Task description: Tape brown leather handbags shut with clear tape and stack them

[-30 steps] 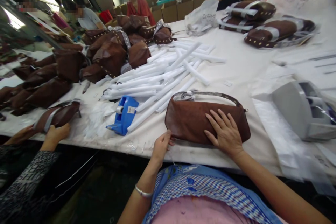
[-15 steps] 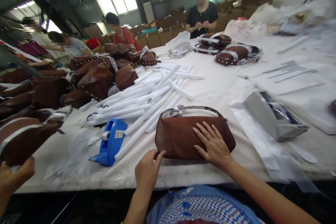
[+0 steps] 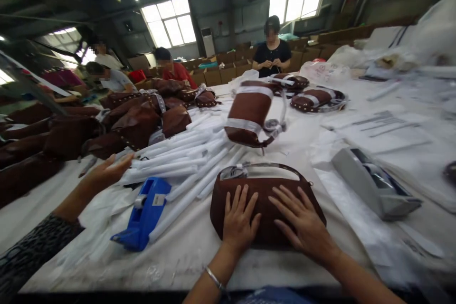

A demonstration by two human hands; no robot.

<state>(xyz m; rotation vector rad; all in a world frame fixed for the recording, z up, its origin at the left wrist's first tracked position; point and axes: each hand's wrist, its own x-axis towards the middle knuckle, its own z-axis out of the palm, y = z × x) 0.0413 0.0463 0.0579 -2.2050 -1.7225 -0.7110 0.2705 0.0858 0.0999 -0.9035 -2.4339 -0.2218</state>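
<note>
A brown handbag [image 3: 263,199] lies on the table in front of me, its studded strap partly wrapped in clear plastic and arched along the far side. Flat on the bag's left half rests my left hand [image 3: 238,221], fingers spread, a silver bangle on the wrist. My right hand [image 3: 302,223] presses flat on the right half, fingers also apart. Beyond the bag, a second brown handbag [image 3: 249,107] with white bands around it appears tilted and slightly blurred, touched by no hand. A co-worker's outstretched hand [image 3: 107,171] reaches in from the left.
A blue tape dispenser [image 3: 142,213] stands left, a grey tape dispenser [image 3: 374,185] right. White foam tubes [image 3: 181,161] spread behind the blue one. Brown bags [image 3: 131,123] pile up at left; banded bags [image 3: 317,99] lie at the back. Several people [image 3: 272,50] are across the table.
My left hand has moved from the bag's lower left corner onto its face. The banded bag now appears beyond it. The co-worker's hand has moved inward, without the bag it held at left.
</note>
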